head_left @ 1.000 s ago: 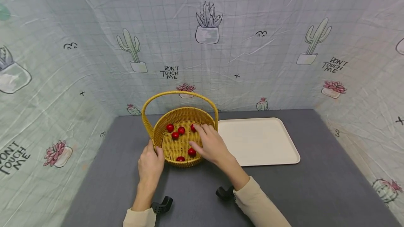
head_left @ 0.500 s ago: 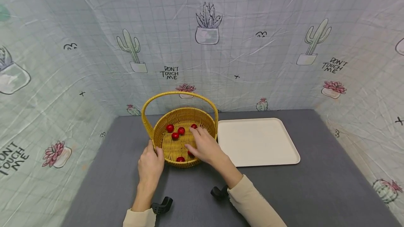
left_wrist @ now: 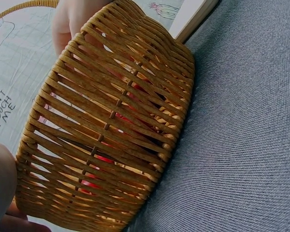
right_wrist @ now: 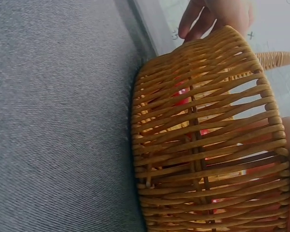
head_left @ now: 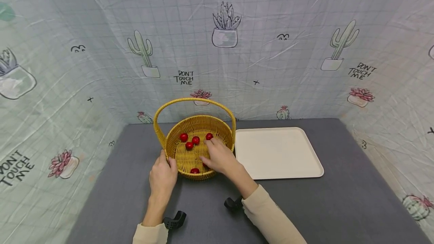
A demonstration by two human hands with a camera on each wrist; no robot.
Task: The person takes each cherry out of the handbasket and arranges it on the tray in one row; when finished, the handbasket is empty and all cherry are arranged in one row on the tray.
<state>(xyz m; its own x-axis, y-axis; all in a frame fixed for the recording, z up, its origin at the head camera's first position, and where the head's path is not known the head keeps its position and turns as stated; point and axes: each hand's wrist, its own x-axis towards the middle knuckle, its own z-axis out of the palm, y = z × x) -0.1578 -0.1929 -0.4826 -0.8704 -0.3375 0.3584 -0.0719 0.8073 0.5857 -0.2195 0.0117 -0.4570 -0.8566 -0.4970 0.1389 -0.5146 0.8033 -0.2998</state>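
Observation:
A yellow wicker basket [head_left: 184, 163] with a tall arched handle [head_left: 194, 99] stands on the dark grey cloth. Inside lie several small, shiny red balls [head_left: 183, 137], perhaps fruit. My left hand [head_left: 163, 172] grips the basket's left rim, thumb on the inner side. My right hand [head_left: 220, 156] reaches over the right rim into the basket, thumb and fingers spread apart. Its fingertips come close to a red ball at the back right, and its thumb and palm partly cover another. In the left wrist view, red shows through the woven wall [left_wrist: 106, 121].
A cream rectangular tray [head_left: 278, 153] lies flat just right of the basket. Behind the grey tabletop [head_left: 203, 214] hangs a cloth backdrop [head_left: 257, 55] printed with cacti. A black wrist mount [head_left: 174, 220] sits at the left wrist and another [head_left: 233, 204] at the right.
My right hand has shifted left and deeper over the basket, covering more of the front right red ball. My left hand keeps its hold on the rim.

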